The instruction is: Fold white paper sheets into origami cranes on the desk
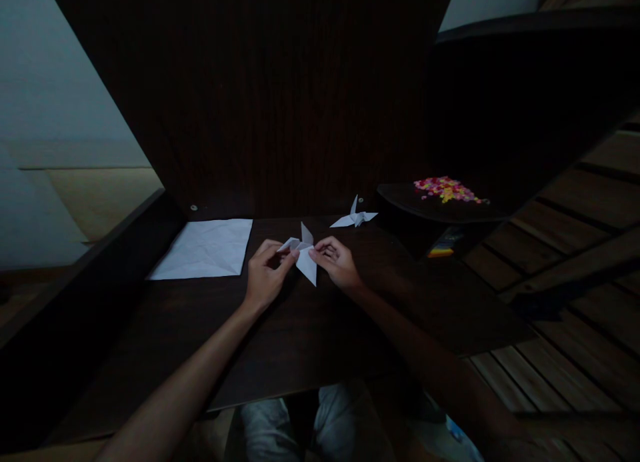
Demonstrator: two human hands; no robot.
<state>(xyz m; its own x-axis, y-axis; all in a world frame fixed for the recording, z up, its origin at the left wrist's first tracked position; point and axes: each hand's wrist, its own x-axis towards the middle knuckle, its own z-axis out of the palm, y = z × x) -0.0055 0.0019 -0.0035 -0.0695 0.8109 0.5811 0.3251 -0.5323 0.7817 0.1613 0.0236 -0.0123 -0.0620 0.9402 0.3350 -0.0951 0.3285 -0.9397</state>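
Between my hands, above the dark desk (300,342), is a white folded paper crane (307,265) with its points spread out. My left hand (266,270) pinches its left side between thumb and fingers. On the other side, my right hand (338,261) grips the crane's right edge, thumb in front and fingers curled behind. Farther back on the desk, a second white paper crane (356,218) stands by itself. To the left of my hands lies a flat white sheet of paper (207,249) with crease lines.
A small raised shelf (400,199) at the right bears a pile of pink, red and yellow bits (447,190). Something with a coloured edge (441,252) sits beneath it. A dark panel (280,102) rises behind the desk, and a low side board (100,255) borders the left.
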